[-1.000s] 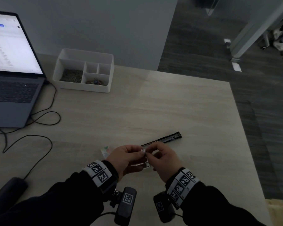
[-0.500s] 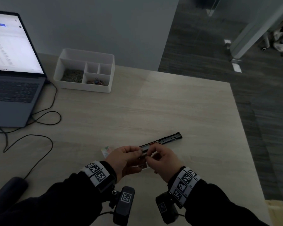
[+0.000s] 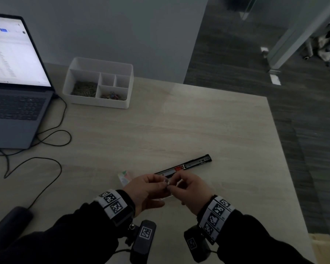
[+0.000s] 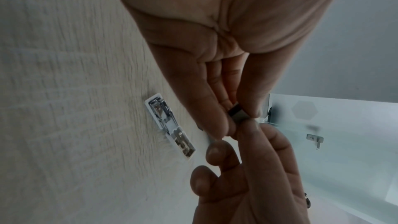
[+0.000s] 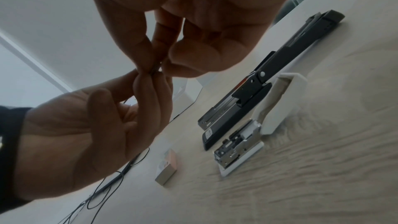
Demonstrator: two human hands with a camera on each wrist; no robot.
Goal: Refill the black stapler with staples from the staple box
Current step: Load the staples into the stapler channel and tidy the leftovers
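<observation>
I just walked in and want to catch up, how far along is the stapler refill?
Done: the black stapler lies swung open on the table, its channel exposed. In hand: the left hand and right hand together pinch a small strip of staples above the table. Left: laying the strip into the channel and closing the stapler. The staple box sits nearby.

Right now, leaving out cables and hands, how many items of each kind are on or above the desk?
staplers: 2 (black stapler, white stapler)
staple box: 1
staple strip: 1
compartment tray: 1
laptop: 1
total: 6
</observation>
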